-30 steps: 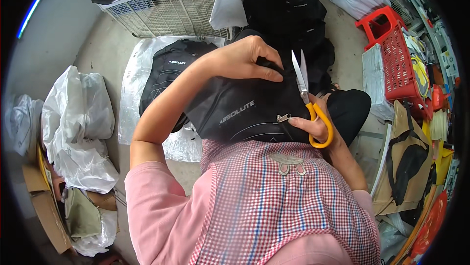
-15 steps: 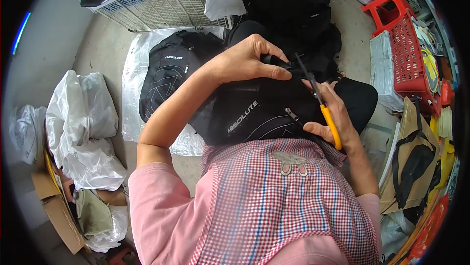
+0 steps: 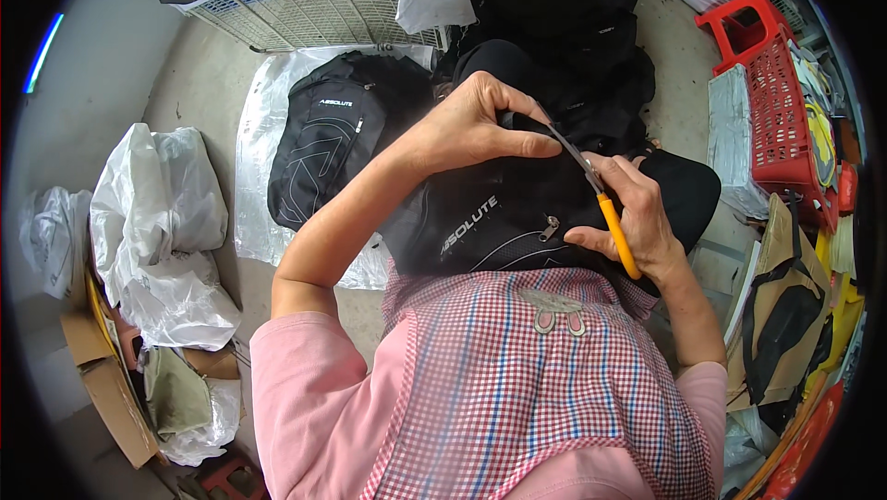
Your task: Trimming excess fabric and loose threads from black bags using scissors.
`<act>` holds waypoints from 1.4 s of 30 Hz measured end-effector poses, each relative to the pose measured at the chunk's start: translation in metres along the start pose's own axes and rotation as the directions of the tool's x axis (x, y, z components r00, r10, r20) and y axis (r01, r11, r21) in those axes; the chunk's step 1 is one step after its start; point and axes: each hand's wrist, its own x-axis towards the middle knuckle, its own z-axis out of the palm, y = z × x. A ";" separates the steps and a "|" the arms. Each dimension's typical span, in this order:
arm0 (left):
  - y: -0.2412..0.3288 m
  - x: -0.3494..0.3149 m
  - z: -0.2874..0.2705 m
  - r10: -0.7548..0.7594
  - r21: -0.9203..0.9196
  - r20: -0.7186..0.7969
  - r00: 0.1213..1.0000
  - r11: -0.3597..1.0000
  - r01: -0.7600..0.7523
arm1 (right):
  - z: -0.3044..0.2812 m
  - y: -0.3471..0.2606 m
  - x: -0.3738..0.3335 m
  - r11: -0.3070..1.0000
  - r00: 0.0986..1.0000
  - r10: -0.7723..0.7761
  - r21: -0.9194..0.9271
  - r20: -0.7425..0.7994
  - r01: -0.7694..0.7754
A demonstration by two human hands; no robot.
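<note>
Head view, far left: white plastic bag point(image 3: 162, 223) sat crumpled near the wall, cardboard box point(image 3: 118, 408) below it. Next over, first backpack point(image 3: 319, 153) lay on a clear plastic sheet point(image 3: 252, 167) on the floor point(image 3: 199, 84), well apart from the scissors. Wire basket point(image 3: 319, 15) stood just past the sheet.

Left hand point(image 3: 479, 121): raised over the lap, thumb and fingers curled into a part-closed pinch, black strap-like strip point(image 3: 511, 119) between them. Couldn't tell how tight, or where the strip joined. Below it, second backpack point(image 3: 499, 190) lay across the lap, zip puller point(image 3: 548, 230) near the right thumb.

Scissors point(image 3: 607, 213): sat between the hands, long axis slanted, tips up-left, orange handle down-right. Key relation: tips reached the left fingertips, right by the strip. Blades showed edge-on, so couldn't tell their opening or whether they touched it. Right hand was nearer the handle, left nearer the tips.

Right hand point(image 3: 637, 218): closed around the handle, thumb stuck out leftward over the second backpack. Scissors ran up-left from it, away from the body; left hand lay that way too.

Far right: red basket point(image 3: 771, 121), cardboard piece point(image 3: 790, 375) below it.
</note>
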 end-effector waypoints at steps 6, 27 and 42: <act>-0.004 0.000 0.004 -0.006 -0.062 -0.035 0.999 0.998 0.004 | 0.002 0.006 -0.002 1.000 1.000 -0.009 0.009 -0.028 0.009; -0.003 0.005 0.007 -0.131 -0.181 -0.005 0.991 0.975 0.128 | -0.003 0.019 -0.003 0.995 0.998 0.054 0.090 -0.038 -0.051; -0.007 0.011 0.001 -0.147 -0.030 0.026 0.989 0.988 0.148 | 0.001 0.028 -0.005 0.996 0.997 0.068 0.057 0.042 -0.070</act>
